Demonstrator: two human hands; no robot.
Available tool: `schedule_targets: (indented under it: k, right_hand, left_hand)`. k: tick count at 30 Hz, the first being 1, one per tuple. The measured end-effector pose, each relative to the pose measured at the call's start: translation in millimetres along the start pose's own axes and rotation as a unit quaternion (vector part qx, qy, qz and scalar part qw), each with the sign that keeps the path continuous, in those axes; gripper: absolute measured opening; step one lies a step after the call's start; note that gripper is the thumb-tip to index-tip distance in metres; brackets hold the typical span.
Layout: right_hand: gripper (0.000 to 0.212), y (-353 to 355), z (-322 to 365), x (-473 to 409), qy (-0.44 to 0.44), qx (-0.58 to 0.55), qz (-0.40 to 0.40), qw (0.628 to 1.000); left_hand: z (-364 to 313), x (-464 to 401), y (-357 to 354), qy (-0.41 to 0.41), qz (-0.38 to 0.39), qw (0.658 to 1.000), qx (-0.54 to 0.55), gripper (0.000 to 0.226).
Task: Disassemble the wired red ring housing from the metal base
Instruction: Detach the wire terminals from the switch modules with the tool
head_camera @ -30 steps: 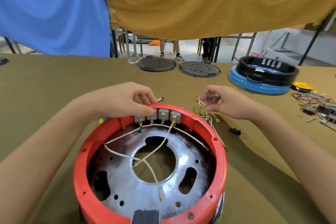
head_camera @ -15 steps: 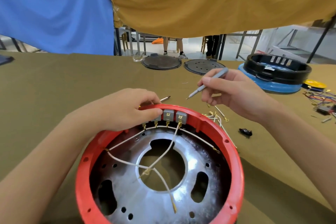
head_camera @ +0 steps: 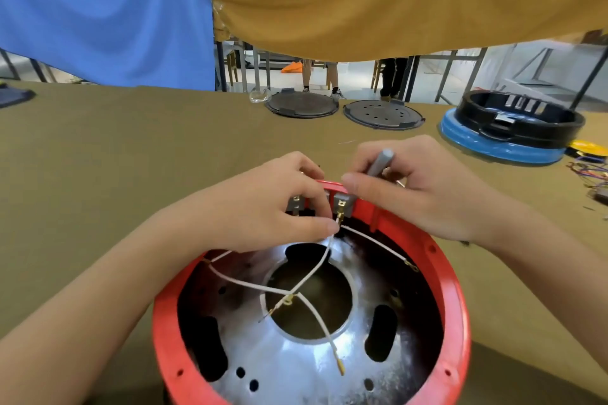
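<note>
Red plastic ring housing (head_camera: pixel 457 332) sits on the olive cloth-covered counter (head_camera: pixel 115 154), round the perforated silver metal base (head_camera: pixel 296 368), right below both hands. At its far rim the left hand (head_camera: pixel 263 207) pinches the brass terminal of a thin white wire (head_camera: pixel 316 266) at the grey connector blocks (head_camera: pixel 342 202). The right hand (head_camera: pixel 411 187), just beside it and touching the rim, has its fingers clamped on a slim grey screwdriver (head_camera: pixel 380 163), tip hidden, pointing down toward those blocks. Likely the tool frees the terminal while the left hand pulls the wire inward along its length.

Both hands (head_camera: pixel 263 204) (head_camera: pixel 418 191) forward, fingers curled.
</note>
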State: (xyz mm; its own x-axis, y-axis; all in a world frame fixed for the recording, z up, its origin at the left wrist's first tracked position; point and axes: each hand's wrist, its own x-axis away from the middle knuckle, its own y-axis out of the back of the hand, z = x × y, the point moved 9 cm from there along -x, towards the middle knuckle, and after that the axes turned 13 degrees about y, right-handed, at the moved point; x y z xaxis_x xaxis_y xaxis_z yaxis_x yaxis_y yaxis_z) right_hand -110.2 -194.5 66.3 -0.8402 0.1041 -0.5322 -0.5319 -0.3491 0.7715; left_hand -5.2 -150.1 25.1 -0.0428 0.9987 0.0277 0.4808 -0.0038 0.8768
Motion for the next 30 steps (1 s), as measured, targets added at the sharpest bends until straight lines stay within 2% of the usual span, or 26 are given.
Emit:
schedule_targets:
  k: [3,6,9,17,21,27,30]
  right_hand:
    - [0.02,-5,7,-2,0.032,0.066,0.042,0.996]
    - [0.024,-3,3,-2,0.012,0.072,0.042,0.996]
    - [0.025,0,-8,-1,-0.039,0.037,0.035,0.998]
    - [0.023,2,-25,0,-0.104,-0.083,-0.023,0.991]
    - [0.02,2,-29,2,-0.117,-0.096,-0.034,0.988]
    - [0.014,0,-6,0,-0.045,-0.007,0.035,0.998]
    - [0.012,0,-6,-1,-0.034,-0.003,0.038,0.999]
  left_hand:
    - [-1,0,-2,-0.003,0.014,1.0,0.008,0.016]
    - [-1,0,-2,-0.005,0.014,1.0,0.009,0.015]
    - [0,-1,-2,-0.001,0.014,1.0,0.003,0.015]
    - [0,-9,3,0.037,0.025,0.999,0.009,0.011]
    - [-8,-17,8,0.051,0.047,0.997,-0.045,0.016]
    - [-14,-20,6,0.063,-0.055,0.996,-0.037,0.021]
    - [-12,-18,7,0.054,-0.062,0.997,-0.012,0.016]
